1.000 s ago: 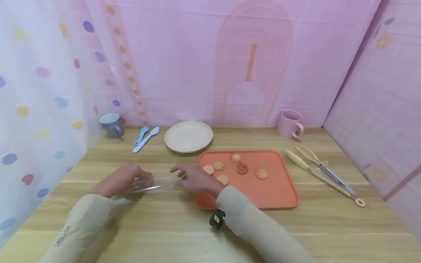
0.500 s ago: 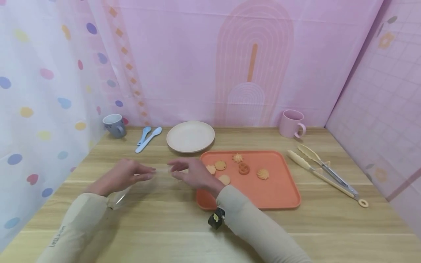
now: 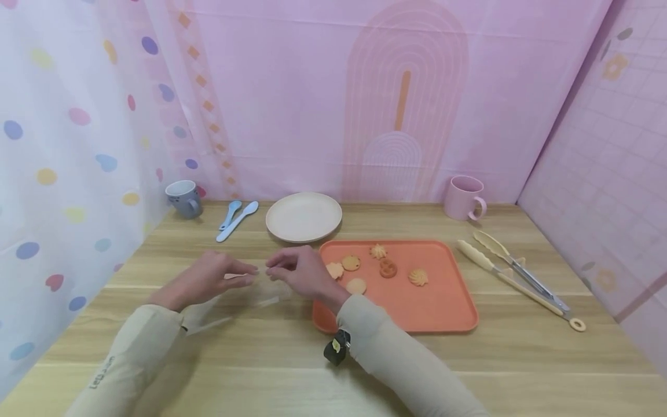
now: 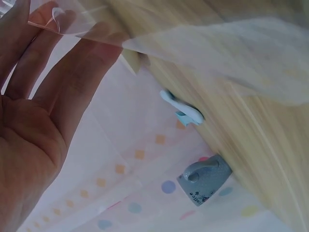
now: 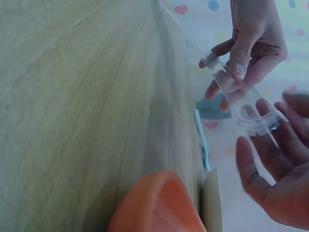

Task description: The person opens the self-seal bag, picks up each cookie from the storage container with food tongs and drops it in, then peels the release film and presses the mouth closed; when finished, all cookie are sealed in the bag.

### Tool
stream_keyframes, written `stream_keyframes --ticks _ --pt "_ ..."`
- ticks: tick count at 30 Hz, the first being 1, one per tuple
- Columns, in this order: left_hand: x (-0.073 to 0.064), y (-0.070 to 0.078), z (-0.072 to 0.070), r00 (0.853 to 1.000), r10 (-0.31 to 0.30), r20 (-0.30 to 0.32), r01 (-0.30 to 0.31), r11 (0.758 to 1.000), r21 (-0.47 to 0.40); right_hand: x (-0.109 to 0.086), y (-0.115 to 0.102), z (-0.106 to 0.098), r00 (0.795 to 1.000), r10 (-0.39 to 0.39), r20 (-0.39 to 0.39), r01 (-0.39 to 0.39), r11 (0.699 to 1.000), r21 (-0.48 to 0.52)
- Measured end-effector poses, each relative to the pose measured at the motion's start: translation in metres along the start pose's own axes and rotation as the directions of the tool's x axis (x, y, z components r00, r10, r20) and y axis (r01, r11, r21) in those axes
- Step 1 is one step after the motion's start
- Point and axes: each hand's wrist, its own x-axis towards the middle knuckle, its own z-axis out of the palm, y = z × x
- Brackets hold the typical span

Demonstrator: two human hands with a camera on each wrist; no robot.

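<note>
A thin clear plastic bag (image 5: 229, 89) stretches between my two hands, over the front left of the wooden table. My left hand (image 3: 205, 281) pinches one side of its upper edge between thumb and fingers. At the other side my right hand (image 3: 304, 275) has the edge between thumb and fingertips, close to the left fingertips. The film hangs below the hands and is barely visible from the head. In the left wrist view the plastic (image 4: 217, 53) spreads wide past the left fingers (image 4: 82, 72), with a crease near their tips.
An orange tray (image 3: 417, 313) with several cookies (image 3: 388, 268) lies right of the right hand. Behind stand a cream plate (image 3: 304, 217), light-blue spoons (image 3: 238, 221), a grey-blue mug (image 3: 184, 200) and a pink mug (image 3: 464, 198). Tongs (image 3: 521, 284) lie at the right.
Both hands have closed in on each other at the bag's edge, the left moving right and the right fingers drawing together. Its film now hangs lower between them.
</note>
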Motion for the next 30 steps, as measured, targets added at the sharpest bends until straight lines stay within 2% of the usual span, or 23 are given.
stream_keyframes --ticks 2,5,7,9,14,18,25,30 --pt "0.0 0.002 0.001 1.0 -0.011 -0.023 0.01 0.999 -0.033 0.001 0.001 0.001 1.0 0.006 -0.018 -0.006 0.999 0.035" --pt "0.002 0.006 0.004 0.997 -0.032 -0.076 0.02 0.989 -0.146 0.002 0.002 0.002 0.999 0.027 -0.04 -0.023 0.995 0.099" --pt "0.006 0.01 0.007 0.991 -0.044 -0.123 0.016 0.976 -0.216 0.003 0.004 0.002 0.998 0.026 -0.054 -0.018 0.99 0.138" --pt "0.01 0.013 0.01 0.982 -0.044 -0.185 -0.003 0.97 -0.245 0.003 0.004 0.002 0.998 0.022 -0.059 -0.011 0.984 0.177" --pt "0.014 0.018 0.016 0.945 -0.042 -0.323 -0.036 0.972 -0.233 0.003 0.004 0.002 0.998 0.03 -0.063 -0.016 0.975 0.222" --pt "0.013 0.019 0.018 0.919 -0.045 -0.391 -0.046 0.975 -0.218 0.003 0.004 0.003 0.996 0.054 -0.071 -0.035 0.971 0.237" --pt "0.017 0.02 0.022 0.862 0.016 -0.506 -0.103 0.984 -0.144 0.004 0.004 0.001 0.994 0.084 -0.064 -0.065 0.966 0.249" --pt "0.016 0.019 0.022 0.853 0.004 -0.523 -0.089 0.986 -0.139 0.004 0.005 -0.004 0.995 0.098 -0.017 -0.087 0.942 0.325"
